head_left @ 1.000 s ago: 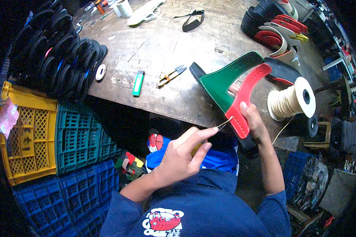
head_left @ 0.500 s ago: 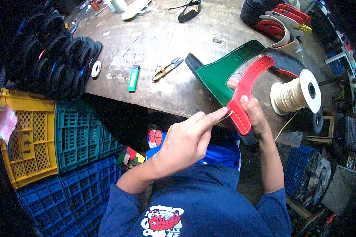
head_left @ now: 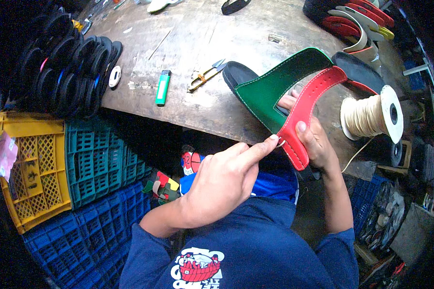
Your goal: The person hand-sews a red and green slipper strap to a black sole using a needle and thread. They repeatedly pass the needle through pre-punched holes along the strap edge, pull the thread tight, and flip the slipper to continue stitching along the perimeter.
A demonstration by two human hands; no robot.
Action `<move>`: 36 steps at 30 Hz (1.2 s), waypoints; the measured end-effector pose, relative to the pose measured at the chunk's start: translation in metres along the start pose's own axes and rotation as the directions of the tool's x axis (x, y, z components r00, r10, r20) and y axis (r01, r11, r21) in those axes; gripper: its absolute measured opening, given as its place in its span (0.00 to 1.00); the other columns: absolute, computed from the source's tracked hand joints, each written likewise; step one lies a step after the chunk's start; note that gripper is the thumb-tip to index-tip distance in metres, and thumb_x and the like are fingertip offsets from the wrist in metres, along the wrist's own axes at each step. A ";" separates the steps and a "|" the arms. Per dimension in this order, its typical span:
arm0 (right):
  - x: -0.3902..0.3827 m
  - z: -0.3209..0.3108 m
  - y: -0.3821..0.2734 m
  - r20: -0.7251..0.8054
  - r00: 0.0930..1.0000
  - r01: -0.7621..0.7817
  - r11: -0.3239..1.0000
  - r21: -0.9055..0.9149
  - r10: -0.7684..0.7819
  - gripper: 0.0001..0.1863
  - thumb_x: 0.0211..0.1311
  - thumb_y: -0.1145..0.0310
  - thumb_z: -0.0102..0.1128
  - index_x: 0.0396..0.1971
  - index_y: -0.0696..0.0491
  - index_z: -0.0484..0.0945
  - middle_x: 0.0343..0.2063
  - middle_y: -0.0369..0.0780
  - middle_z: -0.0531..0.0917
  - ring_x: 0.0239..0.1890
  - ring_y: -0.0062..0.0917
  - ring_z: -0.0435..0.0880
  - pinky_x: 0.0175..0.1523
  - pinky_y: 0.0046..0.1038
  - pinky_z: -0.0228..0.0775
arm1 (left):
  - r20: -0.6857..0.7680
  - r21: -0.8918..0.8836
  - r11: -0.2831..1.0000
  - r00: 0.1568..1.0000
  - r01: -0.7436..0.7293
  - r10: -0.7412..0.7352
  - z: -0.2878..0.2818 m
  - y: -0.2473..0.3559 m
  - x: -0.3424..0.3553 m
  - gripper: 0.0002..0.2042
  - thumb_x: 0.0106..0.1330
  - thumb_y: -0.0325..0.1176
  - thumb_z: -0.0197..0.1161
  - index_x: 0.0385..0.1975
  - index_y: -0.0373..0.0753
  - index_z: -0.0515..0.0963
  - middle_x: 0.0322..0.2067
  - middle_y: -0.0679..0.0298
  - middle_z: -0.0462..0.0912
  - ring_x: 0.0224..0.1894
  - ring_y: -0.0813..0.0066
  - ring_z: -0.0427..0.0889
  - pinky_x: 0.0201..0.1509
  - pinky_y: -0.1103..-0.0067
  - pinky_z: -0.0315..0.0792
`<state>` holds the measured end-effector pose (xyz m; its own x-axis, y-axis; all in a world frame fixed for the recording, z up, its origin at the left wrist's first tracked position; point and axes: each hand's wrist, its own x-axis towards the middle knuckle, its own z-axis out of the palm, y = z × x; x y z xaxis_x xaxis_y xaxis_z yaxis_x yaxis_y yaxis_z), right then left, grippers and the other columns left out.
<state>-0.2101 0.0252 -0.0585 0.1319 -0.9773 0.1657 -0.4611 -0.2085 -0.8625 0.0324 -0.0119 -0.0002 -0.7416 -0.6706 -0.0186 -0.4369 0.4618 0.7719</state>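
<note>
My right hand (head_left: pixel 316 144) grips a sandal with a dark sole (head_left: pixel 237 76), tilted above the table's front edge. Its thumb presses on the wide red strap (head_left: pixel 296 127), and its fingertips show through the gap beside the green strap (head_left: pixel 265 89). Light stitching runs along both straps' edges. At the seam near the red strap's lower end, a short length of cream cord (head_left: pixel 282 143) sticks out. My left hand (head_left: pixel 226 180) is closed on that cord, its index finger stretched along to the seam and the other fingers curled. Its thumb is hidden.
On the table (head_left: pixel 144 103) lie a green lighter (head_left: pixel 162 89) and thread snips (head_left: pixel 205 78). A spool of cream cord (head_left: pixel 366 118) stands at the right, near another sandal (head_left: pixel 357 70). Black soles (head_left: pixel 62 62) are stacked at the left, above plastic crates (head_left: pixel 96 159).
The sandal and my right hand have shifted slightly right and down in view, the sandal turning a little. Less cord shows beside my left fingertip, which stays at the seam.
</note>
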 end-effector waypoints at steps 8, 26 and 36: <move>0.003 0.004 -0.015 0.084 0.996 -0.008 0.989 -0.149 0.020 0.26 0.76 0.54 0.38 0.56 0.52 0.83 0.72 0.49 0.67 0.76 0.47 0.59 0.78 0.50 0.39 | 0.022 -0.061 0.998 1.000 -0.001 0.002 -0.003 -0.013 0.002 0.21 0.65 0.21 0.60 0.59 0.40 0.78 0.31 0.51 0.82 0.33 0.50 0.83 0.37 0.61 0.78; 0.015 -0.003 -0.040 0.466 0.874 0.108 0.881 -0.461 0.137 0.42 0.64 0.41 0.56 0.74 0.46 0.64 0.76 0.55 0.54 0.77 0.51 0.53 0.76 0.62 0.36 | -0.201 -0.400 0.904 0.977 -0.150 0.074 0.086 -0.117 -0.038 0.19 0.59 0.18 0.59 0.51 0.37 0.84 0.36 0.55 0.87 0.37 0.60 0.87 0.44 0.68 0.79; 0.034 -0.006 -0.045 0.495 0.859 0.182 0.828 -0.530 0.128 0.65 0.23 0.54 0.85 0.73 0.34 0.64 0.66 0.49 0.65 0.69 0.48 0.62 0.68 0.50 0.58 | 0.027 -0.376 0.920 0.992 -0.107 0.127 0.156 -0.150 0.003 0.17 0.59 0.26 0.60 0.49 0.41 0.84 0.43 0.54 0.88 0.47 0.56 0.85 0.56 0.64 0.77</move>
<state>-0.1900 0.0015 -0.0114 0.4890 -0.8480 -0.2045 -0.8227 -0.3705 -0.4311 0.0165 0.0078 -0.2149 -0.8047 -0.5905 0.0623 -0.1307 0.2785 0.9515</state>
